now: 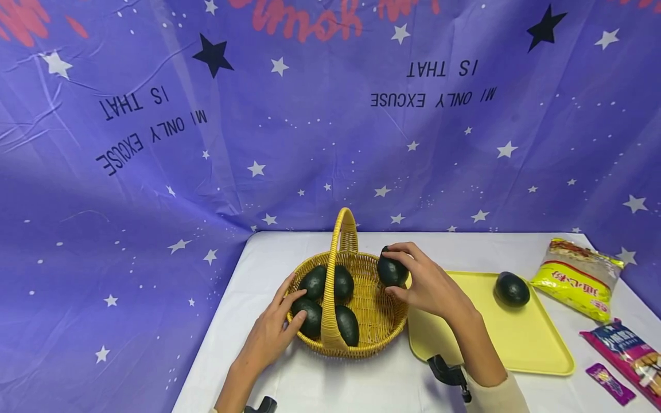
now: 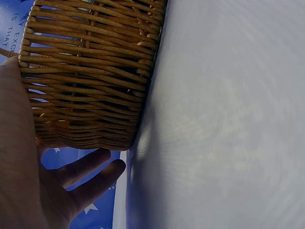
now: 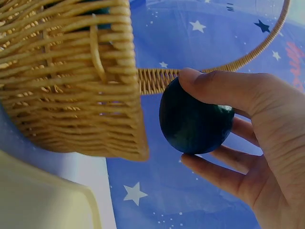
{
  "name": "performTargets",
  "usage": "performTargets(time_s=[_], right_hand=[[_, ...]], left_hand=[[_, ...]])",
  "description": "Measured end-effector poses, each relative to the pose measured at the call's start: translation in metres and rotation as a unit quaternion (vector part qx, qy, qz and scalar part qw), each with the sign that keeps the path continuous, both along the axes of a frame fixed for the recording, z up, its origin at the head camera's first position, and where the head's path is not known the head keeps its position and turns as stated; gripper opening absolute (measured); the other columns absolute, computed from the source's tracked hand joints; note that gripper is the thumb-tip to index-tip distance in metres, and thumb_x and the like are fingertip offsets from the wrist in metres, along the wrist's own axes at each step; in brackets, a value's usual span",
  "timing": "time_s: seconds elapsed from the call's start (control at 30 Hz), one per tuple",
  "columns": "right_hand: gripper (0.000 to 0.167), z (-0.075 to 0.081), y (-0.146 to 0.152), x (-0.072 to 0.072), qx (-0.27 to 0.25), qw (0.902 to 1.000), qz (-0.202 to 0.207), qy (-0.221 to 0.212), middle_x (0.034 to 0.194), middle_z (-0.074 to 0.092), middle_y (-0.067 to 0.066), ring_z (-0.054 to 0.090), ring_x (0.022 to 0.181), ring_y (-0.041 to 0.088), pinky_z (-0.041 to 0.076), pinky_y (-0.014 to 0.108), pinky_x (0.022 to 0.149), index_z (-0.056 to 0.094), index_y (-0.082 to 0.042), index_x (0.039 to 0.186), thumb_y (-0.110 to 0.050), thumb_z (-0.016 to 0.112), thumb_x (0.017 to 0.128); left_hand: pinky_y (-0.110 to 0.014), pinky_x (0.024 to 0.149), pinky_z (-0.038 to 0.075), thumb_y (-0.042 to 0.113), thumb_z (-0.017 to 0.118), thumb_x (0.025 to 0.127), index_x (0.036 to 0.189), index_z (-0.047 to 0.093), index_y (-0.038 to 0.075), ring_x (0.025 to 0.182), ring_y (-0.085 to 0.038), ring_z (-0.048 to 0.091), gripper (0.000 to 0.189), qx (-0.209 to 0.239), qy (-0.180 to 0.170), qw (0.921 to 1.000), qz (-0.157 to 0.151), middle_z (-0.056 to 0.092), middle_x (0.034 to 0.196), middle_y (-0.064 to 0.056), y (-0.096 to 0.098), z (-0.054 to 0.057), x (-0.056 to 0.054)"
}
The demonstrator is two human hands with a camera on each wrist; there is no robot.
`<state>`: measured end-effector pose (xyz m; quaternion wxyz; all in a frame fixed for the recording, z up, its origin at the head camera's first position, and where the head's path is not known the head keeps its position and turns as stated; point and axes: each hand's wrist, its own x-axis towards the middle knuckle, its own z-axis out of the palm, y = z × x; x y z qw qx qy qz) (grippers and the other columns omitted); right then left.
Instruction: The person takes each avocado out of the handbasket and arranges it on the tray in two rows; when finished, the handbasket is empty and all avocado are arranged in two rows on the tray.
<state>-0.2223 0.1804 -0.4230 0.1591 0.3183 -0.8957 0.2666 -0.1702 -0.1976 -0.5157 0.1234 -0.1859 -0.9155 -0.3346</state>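
Observation:
My right hand [image 1: 431, 281] grips a dark green avocado [image 1: 391, 271] between thumb and fingers, over the right rim of the wicker basket [image 1: 379, 347]. In the right wrist view the avocado [image 3: 195, 119] shows above the rim level, beside the handle. My left hand [image 1: 271, 327] holds the basket's left rim, thumb and a finger over the edge. Two fingers [image 2: 95, 186] stretch along the outside in the left wrist view. Several more avocados [image 1: 312, 282] lie in the left half of the basket, partly behind its arched handle [image 1: 330, 287].
A yellow tray [image 1: 496, 338] lies right of the basket, with one avocado [image 1: 512, 289] on it. Farther right are a yellow food bag [image 1: 580, 281], a pink and blue snack packet [image 1: 627, 355] and a small purple packet [image 1: 610, 384]. A purple star-print cloth [image 1: 330, 115] hangs behind the white table.

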Motion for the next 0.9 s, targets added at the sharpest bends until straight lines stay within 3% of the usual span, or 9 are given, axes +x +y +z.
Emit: performTargets(time_s=[0.47,0.9], right_hand=[[0.074,0.001,0.019,-0.002,-0.01,0.9995,-0.006,0.03,0.149,0.056,0.012,0.068,0.121,0.031,0.061,0.048,0.089,0.065,-0.005,0.142,-0.013,0.099,0.076],[0.071,-0.001,0.041,-0.006,-0.031,0.9986,-0.038,0.023,0.145,0.056,0.014,0.065,0.123,0.035,0.06,0.052,0.09,0.066,-0.004,0.14,-0.01,0.098,0.077]], left_hand=[[-0.025,0.069,0.047,0.044,0.059,0.11,0.156,0.057,0.029,0.074,0.002,0.052,0.048,0.003,0.003,1.0,0.0,0.021,0.179,0.008,0.0,-0.003,-0.001],[-0.025,0.068,0.048,0.044,0.059,0.11,0.155,0.059,0.027,0.075,0.002,0.053,0.048,0.003,0.005,1.0,0.0,0.021,0.179,0.008,0.0,-0.004,-0.002]])
